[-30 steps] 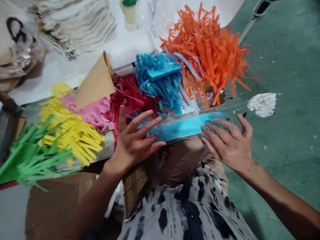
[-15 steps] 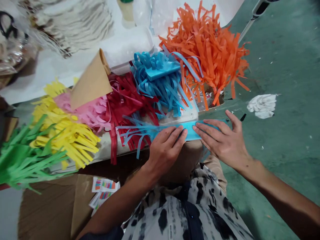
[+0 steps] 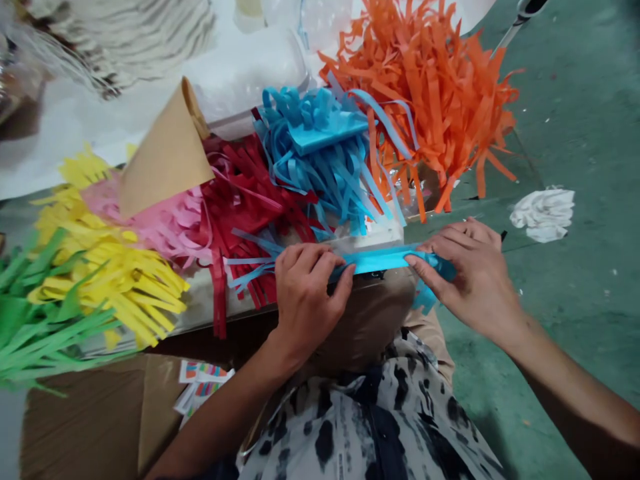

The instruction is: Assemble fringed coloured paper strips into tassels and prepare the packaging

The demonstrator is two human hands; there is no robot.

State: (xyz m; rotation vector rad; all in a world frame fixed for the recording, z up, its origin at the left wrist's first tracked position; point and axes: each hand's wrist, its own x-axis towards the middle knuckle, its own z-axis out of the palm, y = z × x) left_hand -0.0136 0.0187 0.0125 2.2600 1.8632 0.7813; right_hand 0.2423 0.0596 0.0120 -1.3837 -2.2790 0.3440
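A strip of blue fringed paper (image 3: 381, 260) lies across the near edge of the table. My left hand (image 3: 305, 297) is curled over its left part, fingers and thumb pinching it. My right hand (image 3: 473, 277) is closed on its right end, where the paper bunches up. Loose blue fringe (image 3: 250, 267) trails out to the left of my left hand.
Heaps of cut paper fringe crowd the table: orange (image 3: 430, 87), blue (image 3: 325, 147), red (image 3: 245, 207), pink (image 3: 165, 223), yellow (image 3: 107, 260), green (image 3: 35, 327). A brown paper cone (image 3: 167, 157) rests on them. A crumpled white wad (image 3: 545, 213) lies on the green floor.
Both hands went from lying flat on the blue strip to curled and gripping it. My left hand slid right along the strip, and the strip has been folded narrower.
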